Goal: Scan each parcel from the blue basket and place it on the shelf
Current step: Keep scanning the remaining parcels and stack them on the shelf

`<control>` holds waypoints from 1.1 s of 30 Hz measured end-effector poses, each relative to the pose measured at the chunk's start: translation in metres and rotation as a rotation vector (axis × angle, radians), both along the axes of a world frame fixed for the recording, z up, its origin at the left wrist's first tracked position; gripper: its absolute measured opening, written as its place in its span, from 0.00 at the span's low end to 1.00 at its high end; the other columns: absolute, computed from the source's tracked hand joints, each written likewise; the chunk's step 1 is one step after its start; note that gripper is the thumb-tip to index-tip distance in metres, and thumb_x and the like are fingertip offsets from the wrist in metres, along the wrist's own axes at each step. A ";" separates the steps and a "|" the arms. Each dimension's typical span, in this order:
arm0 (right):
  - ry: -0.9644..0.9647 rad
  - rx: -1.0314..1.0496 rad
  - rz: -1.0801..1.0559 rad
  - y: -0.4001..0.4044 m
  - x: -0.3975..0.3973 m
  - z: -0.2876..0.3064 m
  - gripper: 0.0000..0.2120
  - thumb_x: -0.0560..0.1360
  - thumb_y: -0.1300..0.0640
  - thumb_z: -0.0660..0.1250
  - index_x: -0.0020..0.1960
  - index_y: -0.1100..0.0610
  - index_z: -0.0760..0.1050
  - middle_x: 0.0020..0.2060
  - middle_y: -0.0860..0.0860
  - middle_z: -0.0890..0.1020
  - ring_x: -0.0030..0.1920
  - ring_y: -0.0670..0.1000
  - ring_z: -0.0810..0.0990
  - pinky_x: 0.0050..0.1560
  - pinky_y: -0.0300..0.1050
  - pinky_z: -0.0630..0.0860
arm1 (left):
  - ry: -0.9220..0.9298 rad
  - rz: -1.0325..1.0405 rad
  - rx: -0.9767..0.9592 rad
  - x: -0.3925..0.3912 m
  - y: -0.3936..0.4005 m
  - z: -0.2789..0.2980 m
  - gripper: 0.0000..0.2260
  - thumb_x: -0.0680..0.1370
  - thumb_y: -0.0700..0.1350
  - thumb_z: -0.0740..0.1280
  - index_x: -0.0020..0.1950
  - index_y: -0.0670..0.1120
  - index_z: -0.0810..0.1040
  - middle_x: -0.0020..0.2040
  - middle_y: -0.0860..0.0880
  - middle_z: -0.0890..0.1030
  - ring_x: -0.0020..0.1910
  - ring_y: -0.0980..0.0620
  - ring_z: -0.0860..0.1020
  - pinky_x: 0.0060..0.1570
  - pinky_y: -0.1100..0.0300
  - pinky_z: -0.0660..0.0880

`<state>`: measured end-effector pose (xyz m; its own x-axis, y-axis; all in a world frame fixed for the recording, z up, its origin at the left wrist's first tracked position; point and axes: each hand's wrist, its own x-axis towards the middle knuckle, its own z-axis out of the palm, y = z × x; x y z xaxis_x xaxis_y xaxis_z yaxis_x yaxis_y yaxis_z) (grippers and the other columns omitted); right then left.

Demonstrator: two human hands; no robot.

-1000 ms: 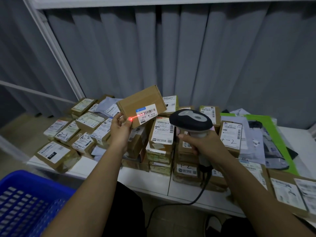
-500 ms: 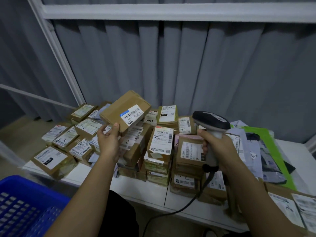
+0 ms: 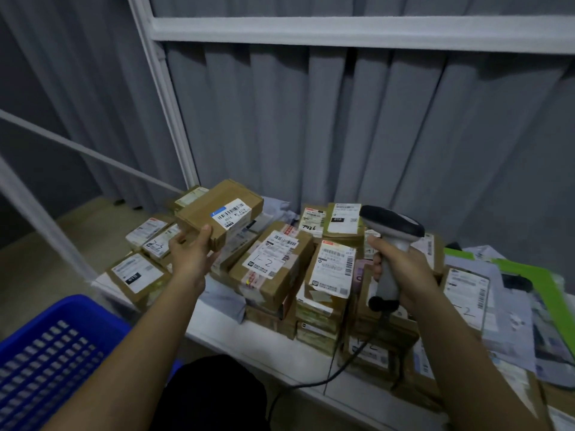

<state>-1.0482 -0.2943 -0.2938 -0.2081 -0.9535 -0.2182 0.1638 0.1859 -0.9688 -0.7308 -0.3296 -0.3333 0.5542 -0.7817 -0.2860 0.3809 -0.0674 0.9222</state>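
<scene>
left grip: left hand (image 3: 191,255) curled round the near lower corner of a brown cardboard parcel (image 3: 217,213), thumb on its front edge, fingers underneath; centre-left of frame
parcel: held up off the pile, tilted, white barcode label with blue corner facing up and toward the camera; it sits above the stacked boxes, not touching them as far as I can tell
right grip: right hand (image 3: 401,272) wrapped tight round the grey handle of a handheld scanner (image 3: 390,231), centre-right of frame
scanner: upright, dark head at top pointing left toward the parcel, well apart from it; black cable (image 3: 314,382) drops from the handle base toward bottom centre
shelf: white shelf board (image 3: 217,328) runs from mid-left to lower right, white frame post and crossbar in the upper part of frame
pile on shelf: many labelled brown boxes (image 3: 273,269) stacked between and behind the two hands, some with handwritten marks like "1-2"; flat grey mailer bags and a green mailer (image 3: 535,275) at right edge
blue basket: blue basket (image 3: 46,346) at lower left, slotted wall showing, inside mostly out of frame, contents cannot tell
background: grey curtain (image 3: 342,126) behind the shelf, fills upper frame
</scene>
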 end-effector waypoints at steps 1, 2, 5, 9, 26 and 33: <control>-0.003 0.005 -0.002 -0.002 0.000 0.002 0.09 0.73 0.58 0.72 0.37 0.59 0.74 0.27 0.53 0.76 0.26 0.50 0.73 0.28 0.42 0.74 | -0.009 -0.033 -0.011 -0.002 -0.004 0.001 0.27 0.76 0.47 0.70 0.71 0.48 0.61 0.62 0.42 0.78 0.56 0.47 0.80 0.38 0.59 0.78; 0.000 0.012 -0.013 -0.004 -0.002 0.002 0.09 0.73 0.58 0.72 0.38 0.58 0.75 0.27 0.53 0.77 0.27 0.50 0.74 0.31 0.44 0.75 | -0.017 -0.079 -0.024 -0.009 -0.008 0.004 0.25 0.77 0.45 0.69 0.70 0.48 0.61 0.61 0.42 0.78 0.56 0.47 0.80 0.39 0.59 0.78; 0.014 0.036 -0.063 -0.007 -0.020 0.003 0.09 0.73 0.57 0.73 0.37 0.57 0.75 0.27 0.52 0.77 0.27 0.49 0.75 0.33 0.44 0.75 | -0.060 -0.260 -0.071 -0.047 -0.023 0.018 0.22 0.77 0.45 0.69 0.68 0.48 0.63 0.59 0.43 0.79 0.54 0.49 0.80 0.42 0.56 0.78; -0.019 0.044 -0.195 -0.002 -0.056 0.000 0.09 0.73 0.60 0.71 0.36 0.58 0.73 0.26 0.53 0.75 0.25 0.49 0.73 0.30 0.43 0.71 | -0.174 -0.514 -0.073 -0.124 -0.048 0.031 0.24 0.77 0.44 0.69 0.69 0.48 0.63 0.60 0.43 0.78 0.52 0.47 0.81 0.47 0.51 0.80; -0.083 0.030 -0.418 0.035 -0.167 -0.027 0.05 0.74 0.62 0.69 0.41 0.59 0.74 0.28 0.53 0.74 0.26 0.48 0.71 0.25 0.39 0.70 | -0.796 -0.957 0.169 -0.330 -0.158 -0.031 0.08 0.74 0.39 0.61 0.51 0.43 0.77 0.52 0.42 0.82 0.48 0.42 0.81 0.52 0.43 0.79; -0.101 0.061 -0.399 0.031 -0.173 -0.038 0.05 0.73 0.61 0.70 0.41 0.59 0.75 0.28 0.52 0.75 0.26 0.48 0.71 0.27 0.40 0.71 | -1.633 -1.035 0.130 -0.361 -0.149 -0.035 0.10 0.78 0.38 0.62 0.58 0.38 0.74 0.56 0.40 0.78 0.52 0.41 0.78 0.47 0.51 0.76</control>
